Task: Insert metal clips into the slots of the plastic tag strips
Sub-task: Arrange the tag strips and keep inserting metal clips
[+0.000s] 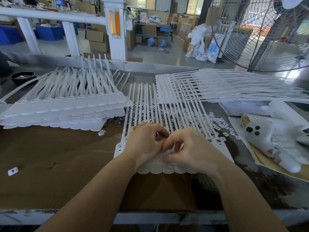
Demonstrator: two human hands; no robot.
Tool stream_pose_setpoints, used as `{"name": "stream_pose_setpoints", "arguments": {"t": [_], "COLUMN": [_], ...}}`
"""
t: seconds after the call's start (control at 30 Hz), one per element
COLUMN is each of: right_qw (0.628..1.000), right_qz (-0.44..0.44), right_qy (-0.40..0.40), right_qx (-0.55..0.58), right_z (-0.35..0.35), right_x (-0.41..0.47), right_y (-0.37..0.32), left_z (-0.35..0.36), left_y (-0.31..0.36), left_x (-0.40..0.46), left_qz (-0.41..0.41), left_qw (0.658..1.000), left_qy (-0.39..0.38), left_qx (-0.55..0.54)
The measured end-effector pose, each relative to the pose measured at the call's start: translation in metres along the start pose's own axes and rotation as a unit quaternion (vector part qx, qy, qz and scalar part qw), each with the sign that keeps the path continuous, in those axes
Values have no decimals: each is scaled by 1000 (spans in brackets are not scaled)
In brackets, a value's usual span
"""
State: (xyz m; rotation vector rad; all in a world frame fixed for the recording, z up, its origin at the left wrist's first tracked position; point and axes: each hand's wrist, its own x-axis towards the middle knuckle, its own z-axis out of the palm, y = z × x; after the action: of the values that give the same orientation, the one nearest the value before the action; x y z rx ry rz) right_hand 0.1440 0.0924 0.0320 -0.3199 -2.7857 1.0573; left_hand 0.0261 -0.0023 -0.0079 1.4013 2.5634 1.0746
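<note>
a tag strip sheet lies on the table between two strip stacks, loose clips beneath.

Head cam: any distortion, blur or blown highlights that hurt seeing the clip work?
Head view: wide-angle bending curves the grey metal table edge and the large wire-guard fan; the white plastic tag strip sheet under the left hand and right hand nearly washes out; fingertips hide any clip; background windows glare.
</note>
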Motion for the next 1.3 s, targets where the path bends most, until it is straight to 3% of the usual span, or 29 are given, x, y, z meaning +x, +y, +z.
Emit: {"name": "stream_pose_setpoints", "arguments": {"t": [0.27, 0.8, 1.07, 1.3], "right_qw": [1000, 984, 956, 933], "right_qz": [-3, 42, 119, 179], "right_qy": [16, 170, 260, 276], "right_qx": [0, -24, 63, 145], "right_z": [4, 0, -9, -21], "right_x": [1, 1, -1, -1], "right_y": [5, 27, 37, 45], "left_z": [-1, -2, -6, -9], "left_y": [2, 2, 2, 0], "left_x": [-1, -1, -2, -2], "left_qz": [-1, -11, -16, -18], "left_qw": [1000, 1000, 999, 999], "left_qy": [1, -14, -26, -24], "left_qx": [-1, -10, -30, -30]}}
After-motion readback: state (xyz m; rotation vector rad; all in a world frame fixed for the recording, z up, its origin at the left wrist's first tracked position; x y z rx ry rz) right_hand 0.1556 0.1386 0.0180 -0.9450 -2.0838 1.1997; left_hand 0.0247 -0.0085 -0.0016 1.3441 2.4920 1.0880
